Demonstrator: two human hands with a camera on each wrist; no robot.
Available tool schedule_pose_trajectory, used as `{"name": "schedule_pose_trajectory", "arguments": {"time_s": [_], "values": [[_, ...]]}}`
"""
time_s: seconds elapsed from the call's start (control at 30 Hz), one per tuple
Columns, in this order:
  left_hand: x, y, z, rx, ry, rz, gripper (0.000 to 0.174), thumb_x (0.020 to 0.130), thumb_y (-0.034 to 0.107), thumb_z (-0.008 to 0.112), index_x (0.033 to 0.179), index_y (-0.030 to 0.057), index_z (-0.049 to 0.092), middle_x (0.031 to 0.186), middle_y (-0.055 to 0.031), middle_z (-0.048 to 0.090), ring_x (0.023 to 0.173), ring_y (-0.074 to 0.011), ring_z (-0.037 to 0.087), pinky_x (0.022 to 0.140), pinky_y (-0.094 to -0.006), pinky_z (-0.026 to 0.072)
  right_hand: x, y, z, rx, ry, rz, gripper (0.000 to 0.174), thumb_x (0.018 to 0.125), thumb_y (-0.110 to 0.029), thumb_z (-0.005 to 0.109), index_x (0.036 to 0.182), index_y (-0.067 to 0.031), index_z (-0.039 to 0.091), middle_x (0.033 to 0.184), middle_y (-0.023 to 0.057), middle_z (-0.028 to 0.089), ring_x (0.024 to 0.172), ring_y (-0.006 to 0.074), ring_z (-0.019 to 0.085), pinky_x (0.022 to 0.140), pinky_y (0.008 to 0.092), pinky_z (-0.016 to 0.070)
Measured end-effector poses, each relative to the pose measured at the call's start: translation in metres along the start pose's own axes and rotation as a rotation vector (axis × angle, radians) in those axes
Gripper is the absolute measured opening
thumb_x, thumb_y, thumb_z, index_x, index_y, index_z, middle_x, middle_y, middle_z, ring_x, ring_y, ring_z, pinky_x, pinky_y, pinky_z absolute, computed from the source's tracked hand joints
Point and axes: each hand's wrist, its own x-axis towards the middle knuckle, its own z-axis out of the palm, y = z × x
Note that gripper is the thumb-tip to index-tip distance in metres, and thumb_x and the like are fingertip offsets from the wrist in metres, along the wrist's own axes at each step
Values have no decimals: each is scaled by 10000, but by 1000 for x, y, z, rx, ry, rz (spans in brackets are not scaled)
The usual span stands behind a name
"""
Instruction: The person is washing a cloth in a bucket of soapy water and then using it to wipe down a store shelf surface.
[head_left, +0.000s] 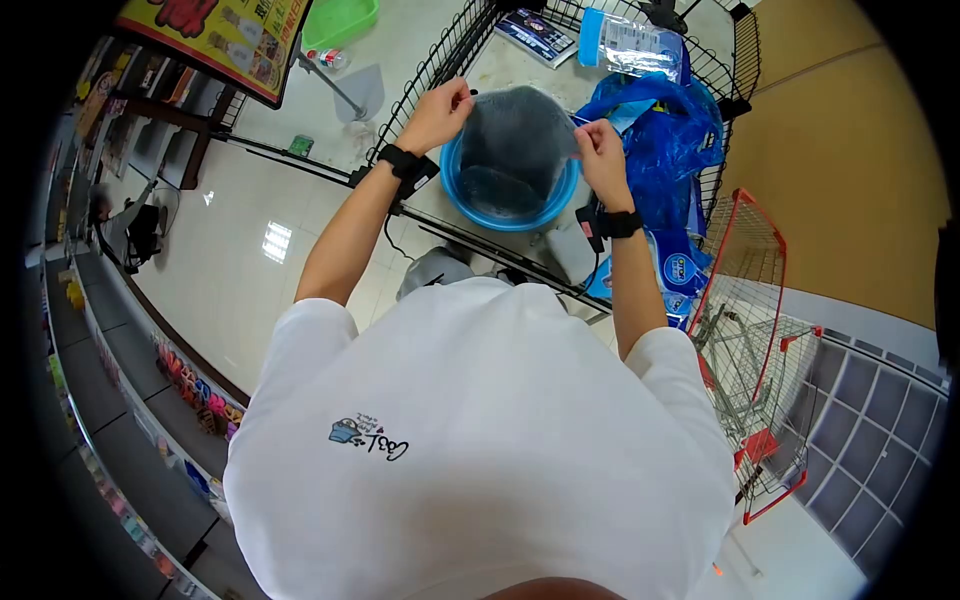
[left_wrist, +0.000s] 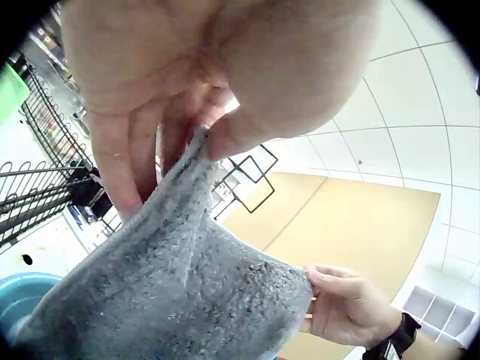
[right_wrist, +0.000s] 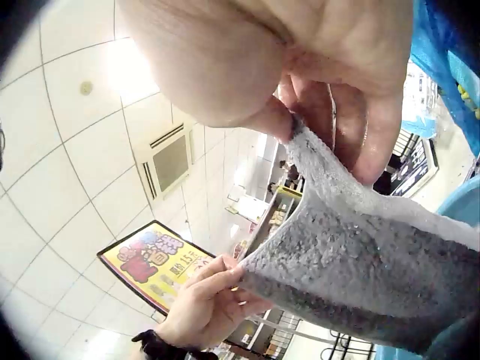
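Note:
A grey fluffy cloth (head_left: 515, 140) is stretched between both hands above a blue basin (head_left: 570, 190). My left hand (head_left: 440, 115) pinches one corner between thumb and fingers. The opposite upper corner is pinched by my right hand (head_left: 602, 160). In the left wrist view the cloth (left_wrist: 195, 277) hangs down from the thumb, its pile damp-looking and clumped. The right wrist view has the cloth (right_wrist: 352, 247) spread taut between the two hands. Its lower part hangs into the basin, where dark contents show.
A black wire rack (head_left: 440, 60) borders the work surface. Right of the basin lie a blue plastic bag (head_left: 665, 150) and a blue-and-white package (head_left: 630, 45). A booklet (head_left: 535, 35) lies behind. A shopping cart (head_left: 745, 300) stands at right, a yellow sign (head_left: 225, 35) at upper left.

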Motion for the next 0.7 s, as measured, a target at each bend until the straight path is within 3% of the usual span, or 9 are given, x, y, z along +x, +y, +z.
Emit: {"name": "schedule_pose_trajectory", "arguments": {"time_s": [0.03, 0.37, 0.4, 0.43, 0.5, 0.57, 0.63, 0.67, 0.7], "values": [[2, 4, 2, -35, 29, -12, 150, 876, 159, 589, 840, 17, 552, 642, -115, 569, 591, -239, 565, 579, -354, 448, 1, -3, 4, -1, -1, -3, 103, 938, -97, 592, 922, -15, 532, 758, 14, 575, 657, 71, 549, 575, 253, 520], [1, 47, 25, -74, -25, 2, 163, 862, 166, 628, 855, 10, 580, 635, -124, 585, 573, -241, 569, 562, -350, 447, -4, -11, 52, 174, 4, 53, 121, 915, -79, 619, 923, 14, 542, 803, 62, 607, 691, 109, 603, 586, 282, 571], [0, 51, 27, 9, -31, 29, 160, 853, 156, 633, 846, 3, 588, 658, -147, 611, 600, -277, 598, 579, -367, 464, -6, -12, 56, 177, 3, 53, 121, 915, -79, 619, 923, 14, 542, 803, 62, 607, 691, 109, 603, 586, 282, 571], [-2, 54, 30, 11, -32, 28, 160, 853, 156, 633, 846, 3, 588, 658, -147, 611, 600, -277, 598, 579, -367, 464, -8, -12, 60, 184, 21, 75, 127, 913, -84, 623, 926, 24, 557, 800, 66, 610, 688, 113, 607, 586, 282, 571], [-6, 55, 40, 28, 13, 82, 147, 874, 134, 620, 838, -4, 583, 626, -106, 582, 531, -180, 553, 528, -324, 432, -11, -12, 65, 198, 58, 116, 146, 910, -95, 631, 933, 42, 586, 794, 74, 616, 682, 122, 614, 586, 283, 570], [-9, 54, 48, 48, 2, 86, 146, 873, 132, 619, 846, -8, 586, 639, -116, 593, 542, -193, 558, 532, -330, 435, -14, -11, 70, 219, 86, 146, 148, 909, -97, 632, 937, 44, 595, 805, 84, 627, 684, 129, 620, 592, 284, 569], [-14, 58, 56, 50, -12, 86, 141, 869, 124, 617, 841, -12, 589, 661, -147, 608, 580, -260, 595, 553, -358, 453, -16, -7, 71, 241, 115, 175, 152, 909, -100, 633, 941, 46, 605, 817, 94, 639, 685, 135, 627, 598, 285, 568], [-16, 60, 59, 87, 14, 148, 137, 866, 118, 614, 871, -16, 584, 697, -184, 619, 632, -350, 614, 583, -394, 471, -17, -5, 72, 231, 117, 193, 160, 911, -102, 630, 947, 52, 608, 836, 105, 648, 693, 143, 632, 605, 285, 564], [-18, 60, 61, 88, 10, 151, 137, 866, 118, 614, 871, -16, 584, 697, -184, 619, 632, -350, 614, 583, -394, 471, -18, -2, 73, 220, 119, 210, 168, 913, -104, 627, 953, 58, 610, 856, 115, 658, 700, 152, 638, 612, 284, 560]]}}
